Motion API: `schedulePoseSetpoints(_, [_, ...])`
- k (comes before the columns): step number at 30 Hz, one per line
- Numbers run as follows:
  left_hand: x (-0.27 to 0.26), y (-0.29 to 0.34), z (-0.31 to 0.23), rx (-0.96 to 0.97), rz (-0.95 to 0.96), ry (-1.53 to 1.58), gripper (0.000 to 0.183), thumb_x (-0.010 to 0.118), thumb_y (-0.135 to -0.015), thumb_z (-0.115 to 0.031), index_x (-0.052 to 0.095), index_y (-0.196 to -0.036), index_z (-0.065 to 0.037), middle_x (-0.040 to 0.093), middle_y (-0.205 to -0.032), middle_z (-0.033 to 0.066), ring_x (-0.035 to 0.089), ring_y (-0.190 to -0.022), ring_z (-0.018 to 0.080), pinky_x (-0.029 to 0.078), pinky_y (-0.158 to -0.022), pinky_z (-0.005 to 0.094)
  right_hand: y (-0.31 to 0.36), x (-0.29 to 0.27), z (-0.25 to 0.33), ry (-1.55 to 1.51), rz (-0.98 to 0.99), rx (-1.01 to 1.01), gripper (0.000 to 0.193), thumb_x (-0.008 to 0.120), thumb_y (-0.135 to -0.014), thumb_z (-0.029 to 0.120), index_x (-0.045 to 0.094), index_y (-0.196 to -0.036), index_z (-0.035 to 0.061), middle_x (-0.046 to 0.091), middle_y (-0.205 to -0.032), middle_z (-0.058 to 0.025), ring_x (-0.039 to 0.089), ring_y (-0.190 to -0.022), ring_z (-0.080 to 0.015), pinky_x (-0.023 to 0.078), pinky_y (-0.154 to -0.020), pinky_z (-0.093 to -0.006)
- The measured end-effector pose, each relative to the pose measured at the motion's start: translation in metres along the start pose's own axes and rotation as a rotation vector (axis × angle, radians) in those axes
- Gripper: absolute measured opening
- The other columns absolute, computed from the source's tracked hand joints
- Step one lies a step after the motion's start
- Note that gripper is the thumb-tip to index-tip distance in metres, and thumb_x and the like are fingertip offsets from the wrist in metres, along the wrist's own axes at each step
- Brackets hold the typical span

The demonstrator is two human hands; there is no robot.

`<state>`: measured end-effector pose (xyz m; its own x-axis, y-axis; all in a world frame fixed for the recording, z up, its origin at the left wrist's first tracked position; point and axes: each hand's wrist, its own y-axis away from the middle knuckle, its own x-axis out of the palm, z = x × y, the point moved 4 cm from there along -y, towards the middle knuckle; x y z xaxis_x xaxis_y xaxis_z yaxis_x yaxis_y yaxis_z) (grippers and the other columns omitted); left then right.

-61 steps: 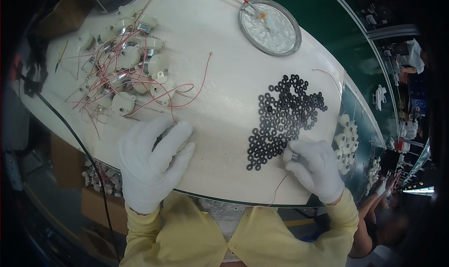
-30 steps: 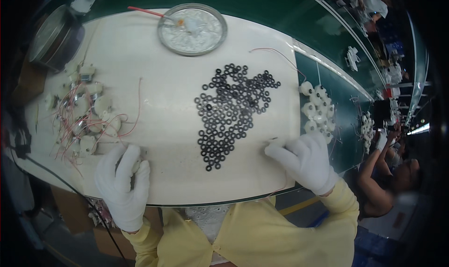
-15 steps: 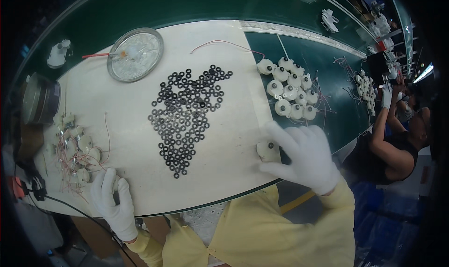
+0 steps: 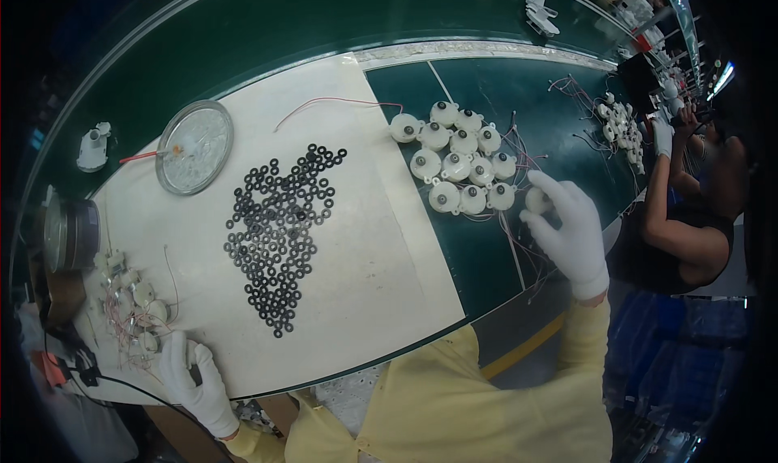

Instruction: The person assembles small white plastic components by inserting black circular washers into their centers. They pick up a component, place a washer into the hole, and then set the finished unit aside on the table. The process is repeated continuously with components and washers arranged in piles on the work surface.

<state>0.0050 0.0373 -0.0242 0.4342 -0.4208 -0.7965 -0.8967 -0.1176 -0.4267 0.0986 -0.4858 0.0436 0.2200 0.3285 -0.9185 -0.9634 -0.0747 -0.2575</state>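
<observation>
My right hand (image 4: 574,240), in a white glove, pinches a round white motor (image 4: 538,200) between thumb and fingers. It hangs over the green mat, just right of a cluster of similar motors (image 4: 456,166) with black rings on their shafts. My gloved left hand (image 4: 197,382) is at the table's near left edge, its fingers curled around another small motor (image 4: 193,354), mostly hidden by the glove. Beyond that hand lies a heap of motors with thin red and white wires (image 4: 134,305). Many black rubber rings (image 4: 275,244) are spread on the white sheet between my hands.
A round metal dish (image 4: 194,149) of pale grease, with a red-handled brush (image 4: 139,157) in it, stands at the far left. Behind the wire heap is a round tub (image 4: 73,234). At the right a co-worker's gloved hand (image 4: 663,135) is near more wired motors (image 4: 620,131).
My right hand has taken the lone motor from the sheet's right edge and carried it right, beside the cluster. My left hand stays by the heap. The whole view has shifted.
</observation>
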Motion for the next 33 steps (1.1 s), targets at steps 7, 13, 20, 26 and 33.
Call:
schedulePoseSetpoints(7, [-0.006, 0.016, 0.015, -0.076, -0.103, 0.035, 0.042, 0.064, -0.096, 0.001, 0.057, -0.137, 0.004, 0.060, -0.134, 0.0167, 0.059, -0.119, 0.0291, 0.048, -0.100, 0.0385, -0.005, 0.018, -0.020, -0.286, -0.031, 0.081, 0.054, 0.074, -0.078, 0.001, 0.064, -0.131, 0.0044, 0.071, -0.101, -0.0127, 0.065, -0.078, -0.0235, 0.053, -0.075, -0.0337])
schedulePoseSetpoints(13, [-0.010, 0.018, 0.001, -0.057, -0.332, 0.144, 0.051, 0.064, -0.097, 0.000, 0.049, -0.145, 0.002, 0.058, -0.138, 0.0184, 0.055, -0.127, 0.0337, 0.046, -0.105, 0.0431, -0.010, 0.017, -0.016, -0.212, -0.034, 0.039, 0.047, 0.073, -0.079, -0.001, 0.067, -0.125, 0.0025, 0.071, -0.103, -0.0142, 0.066, -0.079, -0.0245, 0.053, -0.074, -0.0336])
schedulePoseSetpoints(20, [-0.041, 0.007, -0.061, 0.203, -0.481, -0.250, 0.051, 0.065, -0.099, -0.025, 0.052, -0.146, -0.008, 0.061, -0.128, 0.0164, 0.054, -0.122, 0.0374, 0.047, -0.097, 0.0471, 0.067, 0.008, 0.059, -0.563, -0.590, 0.160, 0.056, 0.054, -0.102, 0.025, 0.046, -0.148, -0.0058, 0.064, -0.118, -0.0211, 0.059, -0.097, -0.0248, 0.048, -0.086, -0.0361])
schedulePoseSetpoints(26, [-0.016, -0.017, -0.129, 0.620, -0.324, 0.137, 0.020, 0.057, -0.099, -0.034, 0.060, -0.117, -0.023, 0.059, -0.097, -0.0014, 0.053, -0.100, 0.0182, 0.045, -0.084, 0.0344, 0.039, 0.100, 0.218, -1.431, 0.591, -0.537, 0.081, 0.058, -0.099, 0.053, 0.038, -0.152, -0.0044, 0.060, -0.114, -0.0146, 0.059, -0.098, -0.0286, 0.049, -0.087, -0.0424])
schedulePoseSetpoints(33, [0.002, -0.036, -0.146, 0.536, -0.147, 0.423, 0.024, 0.055, -0.100, -0.030, 0.064, -0.117, -0.015, 0.063, -0.108, 0.0088, 0.058, -0.104, 0.0280, 0.047, -0.086, 0.0404, 0.051, 0.120, 0.243, -1.789, 1.295, -0.251, 0.061, 0.059, -0.097, 0.022, 0.041, -0.148, -0.0065, 0.062, -0.124, -0.0122, 0.060, -0.107, -0.0208, 0.047, -0.094, -0.0316])
